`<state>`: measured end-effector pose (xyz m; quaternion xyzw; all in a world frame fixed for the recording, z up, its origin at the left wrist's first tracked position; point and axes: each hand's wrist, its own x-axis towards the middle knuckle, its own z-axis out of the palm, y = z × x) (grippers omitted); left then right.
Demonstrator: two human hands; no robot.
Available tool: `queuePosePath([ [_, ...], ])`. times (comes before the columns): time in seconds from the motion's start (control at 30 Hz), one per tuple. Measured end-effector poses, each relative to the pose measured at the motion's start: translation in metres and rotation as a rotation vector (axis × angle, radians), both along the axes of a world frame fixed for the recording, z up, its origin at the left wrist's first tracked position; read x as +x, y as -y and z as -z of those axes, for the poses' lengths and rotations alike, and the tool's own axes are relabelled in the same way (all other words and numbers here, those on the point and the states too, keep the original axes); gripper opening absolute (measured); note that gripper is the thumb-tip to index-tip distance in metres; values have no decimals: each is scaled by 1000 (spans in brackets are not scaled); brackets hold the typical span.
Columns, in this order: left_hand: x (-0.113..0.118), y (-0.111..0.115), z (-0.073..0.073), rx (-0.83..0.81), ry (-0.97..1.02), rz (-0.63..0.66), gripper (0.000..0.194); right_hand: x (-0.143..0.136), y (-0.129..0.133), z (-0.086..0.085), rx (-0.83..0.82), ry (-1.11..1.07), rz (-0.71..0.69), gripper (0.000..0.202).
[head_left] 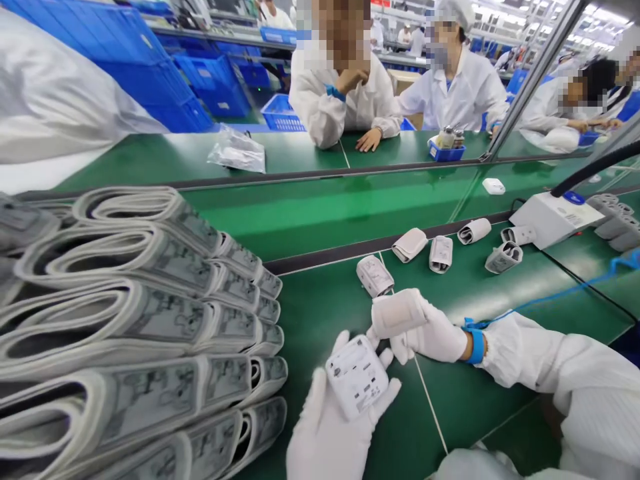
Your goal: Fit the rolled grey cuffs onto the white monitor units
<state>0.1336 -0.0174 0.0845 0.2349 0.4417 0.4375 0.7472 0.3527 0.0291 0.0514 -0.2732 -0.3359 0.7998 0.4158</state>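
My left hand [330, 427], in a white glove, is palm up with its fingers curled around a white square plastic device [357, 377]. Printed marks and small dark slots show on the device's upper face. My right hand [440, 333], also gloved and with a blue wrist strap, grips a rolled white cuff [397, 313] just above and beyond the device. Part of the right fingers is hidden behind the cuff. Close past it lies another rolled cuff [375, 276] on the green table [320, 300].
Stacked folded grey-white cuffs [145, 267] fill the left side. Several rolled cuffs [441, 255] lie ahead, near a white box with a black cable [556, 219]. A blue cord [565, 288] runs from my right wrist. Beyond the green belt [320, 207] sit co-workers [345, 100].
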Motion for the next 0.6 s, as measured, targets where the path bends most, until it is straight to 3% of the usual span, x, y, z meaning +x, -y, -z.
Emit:
queuePosePath([
  [0.2,8,6,-11,160,-322,0,27,3,2,-12,-25,5,-6,85],
  [0.37,9,7,-17,-67,75,-107,44,2,5,-19,16,97,76,74],
  [0.6,9,15,-11,-152,199,-193,55,-3,19,-21,506,388,86,71],
])
